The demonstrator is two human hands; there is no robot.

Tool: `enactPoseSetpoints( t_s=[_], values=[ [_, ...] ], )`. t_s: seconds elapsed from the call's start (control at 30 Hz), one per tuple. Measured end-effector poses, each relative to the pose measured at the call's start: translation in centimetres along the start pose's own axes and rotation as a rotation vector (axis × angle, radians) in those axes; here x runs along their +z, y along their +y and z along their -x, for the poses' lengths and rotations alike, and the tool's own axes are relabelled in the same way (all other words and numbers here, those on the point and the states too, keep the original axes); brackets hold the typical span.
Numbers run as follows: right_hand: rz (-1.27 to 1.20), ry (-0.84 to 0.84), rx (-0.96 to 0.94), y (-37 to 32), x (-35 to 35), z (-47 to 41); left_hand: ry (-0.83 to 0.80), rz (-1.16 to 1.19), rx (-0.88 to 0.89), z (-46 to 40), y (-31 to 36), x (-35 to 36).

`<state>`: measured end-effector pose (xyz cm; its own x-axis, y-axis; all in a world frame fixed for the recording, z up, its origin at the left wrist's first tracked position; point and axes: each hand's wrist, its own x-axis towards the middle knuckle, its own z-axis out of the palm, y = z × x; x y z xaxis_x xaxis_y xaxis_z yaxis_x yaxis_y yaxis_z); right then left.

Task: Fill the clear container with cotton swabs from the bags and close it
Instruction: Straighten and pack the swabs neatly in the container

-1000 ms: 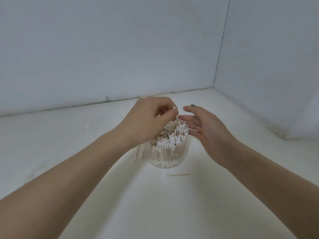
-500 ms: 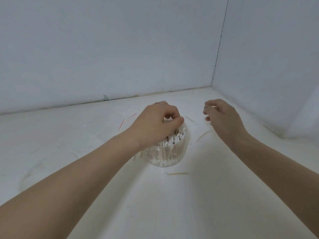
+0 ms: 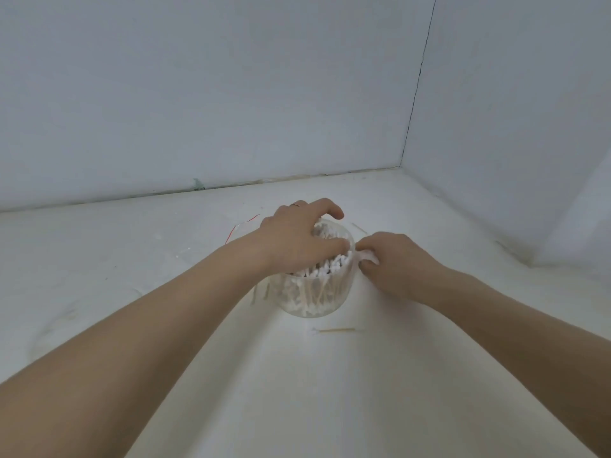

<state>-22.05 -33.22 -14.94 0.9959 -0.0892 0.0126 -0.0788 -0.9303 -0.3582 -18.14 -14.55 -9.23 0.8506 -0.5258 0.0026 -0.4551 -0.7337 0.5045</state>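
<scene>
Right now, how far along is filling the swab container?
Mostly filled: the clear container is packed with upright cotton swabs. In hand: the left hand rests on them while the right hand pinches something white at the rim. Left: a stray swab lies on the table; no lid visible.

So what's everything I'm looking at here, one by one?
Round clear plastic container: one, see-through, standing in the middle of the surface, no lid on it.
White-tipped cotton swabs with pale wooden sticks: many, packed upright in the container.
Loose cotton swab: one, white tip and pale stick, lying just in front of the container.
Thin red thread: one, on the surface behind the left forearm.
White tabletop: one, in a corner of pale walls.
Left hand: one, resting on top of the swabs.
Right hand: one, at the container's right rim, fingers curled round something white, too small to identify.
</scene>
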Motion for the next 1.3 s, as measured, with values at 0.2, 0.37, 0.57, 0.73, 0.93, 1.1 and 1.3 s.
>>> enactPoseSetpoints(
  t_s=[0.2, 0.37, 0.57, 0.73, 0.93, 1.1, 1.3],
  values=[
    [0.076, 0.030, 0.113, 0.6, -0.7, -0.3, -0.026, -0.039, -0.032, -0.2, -0.8, 0.3],
    [-0.039, -0.053, 0.082, 0.6, -0.8, 0.0, -0.007, -0.057, 0.039, 0.3, -0.6, 0.3],
    [-0.178, 0.001, 0.072, 1.6, -1.3, -2.0, -0.152, -0.353, 0.130, 0.8, -0.1, 1.6],
    [-0.160, 0.105, 0.031, 1.6, -0.1, -5.7, -0.113, -0.343, 0.111, -0.2, -0.9, 1.4],
    [0.150, 0.115, 0.011, 2.0, 0.2, -7.2, 0.075, 0.084, 0.174, -0.6, -2.0, -0.7],
    [-0.011, 0.186, -0.100, 2.3, 0.4, -4.8, 0.277, 0.289, -0.057, -0.2, -5.7, -2.8],
    [-0.057, 0.202, -0.199, 2.3, 0.6, -1.0, 0.307, 0.181, -0.136, 2.8, -7.8, -1.6]
  ],
)
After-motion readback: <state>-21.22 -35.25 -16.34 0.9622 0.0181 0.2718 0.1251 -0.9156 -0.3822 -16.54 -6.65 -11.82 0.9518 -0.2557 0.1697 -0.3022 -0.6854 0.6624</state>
